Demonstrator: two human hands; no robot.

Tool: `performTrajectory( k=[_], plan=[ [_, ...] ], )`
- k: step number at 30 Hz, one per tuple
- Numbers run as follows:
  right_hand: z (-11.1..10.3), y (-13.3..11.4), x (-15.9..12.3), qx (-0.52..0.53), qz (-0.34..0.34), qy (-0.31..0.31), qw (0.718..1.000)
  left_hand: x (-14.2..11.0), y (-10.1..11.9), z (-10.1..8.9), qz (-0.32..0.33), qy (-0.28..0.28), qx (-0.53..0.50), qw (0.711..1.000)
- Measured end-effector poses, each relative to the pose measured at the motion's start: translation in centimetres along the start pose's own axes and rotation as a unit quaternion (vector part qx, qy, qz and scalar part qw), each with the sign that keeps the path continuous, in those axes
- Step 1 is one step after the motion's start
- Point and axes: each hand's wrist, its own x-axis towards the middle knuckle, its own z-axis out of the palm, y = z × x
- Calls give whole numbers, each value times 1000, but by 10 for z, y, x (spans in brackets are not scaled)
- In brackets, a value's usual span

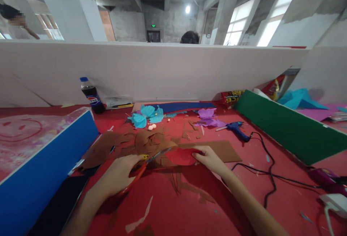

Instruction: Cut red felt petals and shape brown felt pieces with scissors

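My left hand (121, 172) is closed round the handles of a pair of scissors (141, 172) with orange and yellow on them. Their blades point right, meeting the left edge of a red piece of paper or felt (180, 156). My right hand (207, 159) pinches that red piece at its right end, thumb and fingers together. Both hands are above the red tabletop (173, 207). Beneath the red piece lies a flat brown sheet (217, 150), with brown scraps (148, 140) strewn behind and to the left.
Blue paper flowers (148, 114) and purple ones (207, 116) lie at the back. A blue glue gun (238, 131) trails a black cord (268, 163) on the right. Blue (54, 149) and green boards (287, 123) flank the area. A cola bottle (92, 96) stands at the back left.
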Motion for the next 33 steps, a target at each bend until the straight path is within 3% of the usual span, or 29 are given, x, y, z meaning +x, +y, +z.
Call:
performTrajectory(
  k=[33],
  plan=[
    [-13,-2,-3,-146,-45,-20,988,3,1,4,4,-38,67,997]
  ],
)
